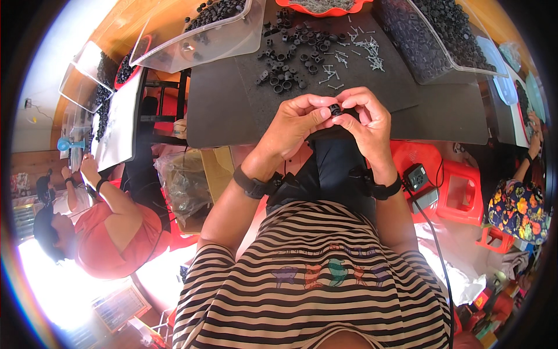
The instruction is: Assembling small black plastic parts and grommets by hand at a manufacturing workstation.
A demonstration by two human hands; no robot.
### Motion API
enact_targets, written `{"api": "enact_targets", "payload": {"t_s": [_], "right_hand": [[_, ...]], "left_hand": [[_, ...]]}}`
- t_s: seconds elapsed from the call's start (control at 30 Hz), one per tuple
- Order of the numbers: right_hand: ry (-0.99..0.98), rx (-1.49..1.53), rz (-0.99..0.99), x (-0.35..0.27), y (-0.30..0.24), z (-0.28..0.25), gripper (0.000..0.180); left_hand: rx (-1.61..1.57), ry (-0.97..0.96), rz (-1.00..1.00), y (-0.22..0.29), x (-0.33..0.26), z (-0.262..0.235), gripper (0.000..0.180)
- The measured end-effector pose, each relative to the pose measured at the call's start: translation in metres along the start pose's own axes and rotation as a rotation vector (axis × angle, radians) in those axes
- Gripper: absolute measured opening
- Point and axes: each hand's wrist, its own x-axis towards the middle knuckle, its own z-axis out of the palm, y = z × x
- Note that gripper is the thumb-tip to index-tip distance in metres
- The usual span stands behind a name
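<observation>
My left hand (pixel 297 123) and my right hand (pixel 367 121) meet just over the near edge of the dark table (pixel 221 110). Between their fingertips is a small black ribbed plastic part (pixel 335 110), pinched by thumb and forefinger from both sides. Whether a screw sits in it cannot be made out. Beyond my hands lies a loose pile of black plastic rings and caps (pixel 282 74). Silver screws (pixel 372 55) are scattered to the right of that pile.
A clear bin (pixel 232 49) of black parts stands back left, a fuller clear bin (pixel 433 49) back right. Between them is a red bowl (pixel 325 10) of screws. Co-workers sit at left and right. A cable (pixel 433 232) runs past my right side near red stools (pixel 462 192).
</observation>
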Motion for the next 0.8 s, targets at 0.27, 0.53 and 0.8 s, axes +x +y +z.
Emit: {"api": "enact_targets", "payload": {"t_s": [0.27, 0.53, 0.8], "right_hand": [[-0.032, -0.138, -0.081, -0.0001, 0.0019, -0.0014, 0.021], [-0.024, -0.187, -0.107, -0.0002, 0.0028, -0.001, 0.021], [-0.046, -0.239, -0.099, 0.0013, -0.0008, -0.0029, 0.022]], "left_hand": [[0.028, -0.013, 0.005, 0.0009, -0.0001, 0.0011, 0.017], [0.075, -0.006, 0.012, 0.0, -0.0003, 0.0006, 0.017], [0.135, -0.006, 0.03, -0.0027, 0.0006, -0.0019, 0.017]]}}
